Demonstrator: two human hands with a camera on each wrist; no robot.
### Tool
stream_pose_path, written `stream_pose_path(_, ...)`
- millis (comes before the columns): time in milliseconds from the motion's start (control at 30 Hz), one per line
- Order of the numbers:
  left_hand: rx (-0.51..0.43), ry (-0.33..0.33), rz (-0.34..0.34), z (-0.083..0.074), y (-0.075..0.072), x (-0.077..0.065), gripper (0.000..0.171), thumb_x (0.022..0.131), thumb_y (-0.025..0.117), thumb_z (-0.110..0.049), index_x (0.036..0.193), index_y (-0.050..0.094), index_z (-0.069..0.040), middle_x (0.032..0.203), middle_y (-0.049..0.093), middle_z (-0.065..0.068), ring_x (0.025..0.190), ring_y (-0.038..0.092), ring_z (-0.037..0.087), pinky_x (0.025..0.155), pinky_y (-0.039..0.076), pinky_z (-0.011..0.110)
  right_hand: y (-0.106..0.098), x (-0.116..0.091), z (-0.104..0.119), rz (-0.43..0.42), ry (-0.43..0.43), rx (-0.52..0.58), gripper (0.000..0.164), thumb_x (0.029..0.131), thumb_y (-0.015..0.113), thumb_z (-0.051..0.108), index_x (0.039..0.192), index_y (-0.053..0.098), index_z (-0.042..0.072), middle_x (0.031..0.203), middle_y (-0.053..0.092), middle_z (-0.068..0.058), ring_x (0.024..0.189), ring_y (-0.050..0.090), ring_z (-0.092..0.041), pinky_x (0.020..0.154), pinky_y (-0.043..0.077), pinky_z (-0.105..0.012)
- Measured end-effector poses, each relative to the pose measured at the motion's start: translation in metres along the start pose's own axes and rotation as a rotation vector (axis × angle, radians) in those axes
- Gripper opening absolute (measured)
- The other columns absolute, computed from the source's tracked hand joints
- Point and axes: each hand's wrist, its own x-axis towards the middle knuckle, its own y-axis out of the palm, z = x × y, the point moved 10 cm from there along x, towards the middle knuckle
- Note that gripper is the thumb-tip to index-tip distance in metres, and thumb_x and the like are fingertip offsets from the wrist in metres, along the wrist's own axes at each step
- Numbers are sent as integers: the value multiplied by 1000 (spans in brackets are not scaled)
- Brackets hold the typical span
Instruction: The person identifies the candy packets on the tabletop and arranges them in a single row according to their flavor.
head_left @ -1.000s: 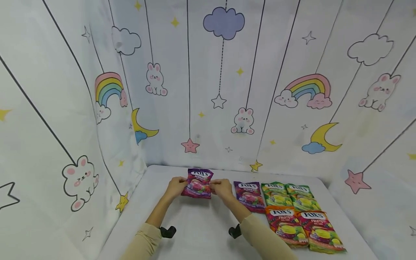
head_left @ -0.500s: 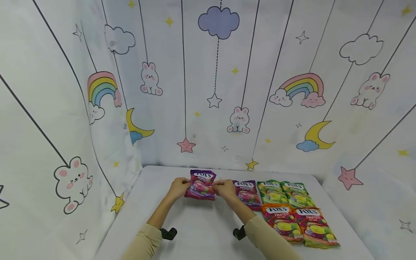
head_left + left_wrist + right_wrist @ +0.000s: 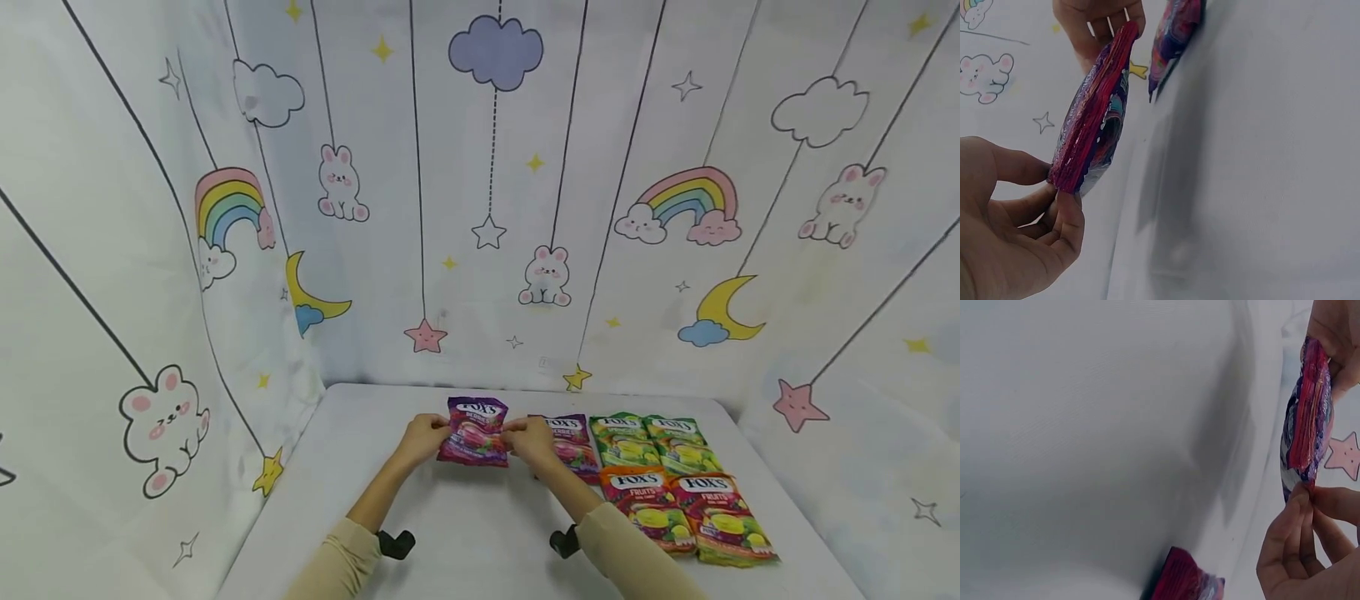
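Observation:
A purple FOX'S berries candy bag (image 3: 475, 429) is held up over the white table by both hands, its printed front towards the head camera. My left hand (image 3: 423, 440) pinches its left edge. My right hand (image 3: 530, 440) pinches the right edge. In the left wrist view the bag (image 3: 1094, 119) appears edge-on, between the left thumb and fingers (image 3: 1071, 219). From the right wrist, the same bag (image 3: 1307, 419) is seen clear of the table, its shadow beside it. Partly hidden behind the right hand lies a second purple berries bag (image 3: 573, 446).
Right of the purple bag lie two green FOX'S bags (image 3: 626, 442) side by side. Nearer the person are two red-orange fruits bags (image 3: 648, 508), one partly behind the right sleeve (image 3: 633, 550). A white printed curtain (image 3: 480, 333) stands behind the table (image 3: 480, 533).
Both hands have carried the berries bag to the right, closer to the second purple bag. The head view has turned slightly right. The bags on the table stay put.

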Motion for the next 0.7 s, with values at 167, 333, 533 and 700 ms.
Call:
stream_pose_path(167, 1, 22, 29, -1, 13, 0, 26, 98, 65, -15, 113, 73, 5, 105, 74, 14, 96, 66, 23, 85, 56, 43, -8, -3, -3, -17, -7, -34, 12, 89, 78, 8, 99, 82, 3, 85, 77, -6, 71, 73, -17, 64, 61, -31)
stream_pose_path(333, -5, 32, 54, -1, 27, 0, 28, 98, 64, -13, 116, 71, 8, 107, 74, 17, 90, 67, 21, 77, 58, 36, -17, -4, -10, -43, 2, -123, 11, 89, 79, 10, 98, 82, 6, 83, 75, -4, 67, 70, -16, 59, 56, -28)
stream_pose_path(533, -10, 65, 85, -5, 41, -1, 29, 98, 65, -10, 117, 70, 11, 106, 74, 19, 85, 67, 19, 71, 57, 32, -28, -5, -16, -72, 2, -265, 10, 89, 80, 17, 96, 83, 11, 91, 76, -3, 78, 64, -18, 69, 52, -34)
stream_pose_path(700, 2, 77, 90, -5, 51, -1, 25, 97, 65, -10, 113, 71, 8, 102, 73, 16, 86, 64, 19, 73, 55, 33, -34, -7, -13, -89, -31, -358, 11, 85, 83, 18, 94, 84, 12, 96, 78, -5, 85, 66, -21, 77, 53, -42)
